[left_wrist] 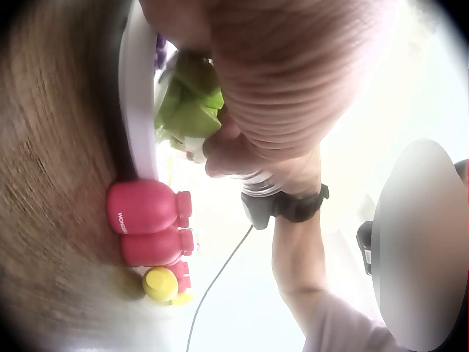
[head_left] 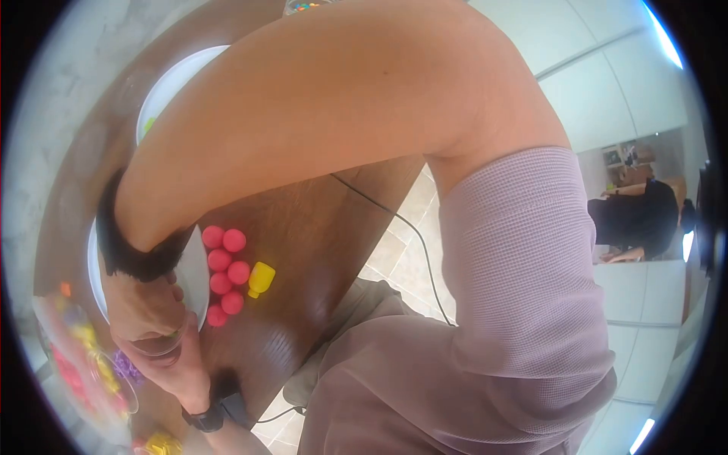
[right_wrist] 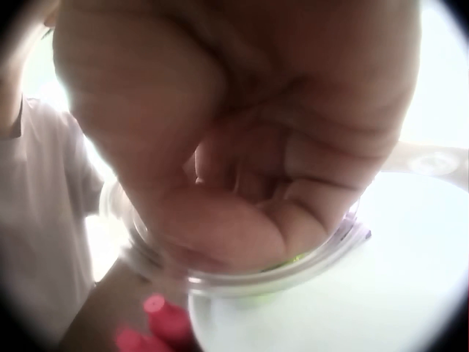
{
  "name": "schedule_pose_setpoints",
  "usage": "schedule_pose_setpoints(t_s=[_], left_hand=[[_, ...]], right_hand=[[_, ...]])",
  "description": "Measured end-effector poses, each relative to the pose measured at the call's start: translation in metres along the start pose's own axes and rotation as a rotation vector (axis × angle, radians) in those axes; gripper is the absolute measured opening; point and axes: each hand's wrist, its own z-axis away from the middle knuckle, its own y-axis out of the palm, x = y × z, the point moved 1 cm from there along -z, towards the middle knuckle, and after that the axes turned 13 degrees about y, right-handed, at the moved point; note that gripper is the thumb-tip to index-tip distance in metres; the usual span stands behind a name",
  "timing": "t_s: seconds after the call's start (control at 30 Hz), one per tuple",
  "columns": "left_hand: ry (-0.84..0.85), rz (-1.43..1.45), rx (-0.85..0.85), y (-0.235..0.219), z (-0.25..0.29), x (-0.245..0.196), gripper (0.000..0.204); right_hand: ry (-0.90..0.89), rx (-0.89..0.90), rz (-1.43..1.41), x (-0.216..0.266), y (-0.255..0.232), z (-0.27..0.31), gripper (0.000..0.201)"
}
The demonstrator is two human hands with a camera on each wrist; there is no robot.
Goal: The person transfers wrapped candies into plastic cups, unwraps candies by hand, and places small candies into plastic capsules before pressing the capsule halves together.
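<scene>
My left hand (head_left: 171, 368) grips a clear round container (head_left: 158, 346) at the left of the head view. Over its mouth leans my right hand (head_left: 144, 307), its arm crossing the picture. In the right wrist view the fingers (right_wrist: 220, 227) curl at the clear rim (right_wrist: 271, 282); what they hold is hidden, and I cannot tell. Light green pieces (left_wrist: 187, 106) show between the hands in the left wrist view. Beneath lies a white plate (head_left: 199, 284). Several pink bottles (head_left: 220, 260) and a yellow bottle (head_left: 262, 277) are beside it.
Another white plate (head_left: 163, 95) lies farther up the brown table (head_left: 326, 227). A clear tub (head_left: 87, 371) of pink and yellow pieces stands at the left, near purple pieces (head_left: 127, 367). A black cable (head_left: 402, 220) runs off the table. Someone in dark clothes (head_left: 637, 216) appears at the right.
</scene>
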Motion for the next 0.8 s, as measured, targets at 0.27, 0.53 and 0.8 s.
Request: schedule_pose_setpoints(t_s=[0.27,0.53,0.8], left_hand=[[0.172,0.014,0.124,0.005,-0.01,-0.007,0.1],[0.127,0.242,0.107,0.016,-0.017,-0.004,0.095],[0.139,0.259,0.103,0.012,-0.019,0.006,0.09]], right_hand=[[-0.404,0.104,0.299,0.028,0.01,0.019,0.014],[-0.65,-0.107,0.164,0.008,0.014,-0.003,0.022],[-0.565,-0.117,0.086,0.012,0.011,0.004,0.022]])
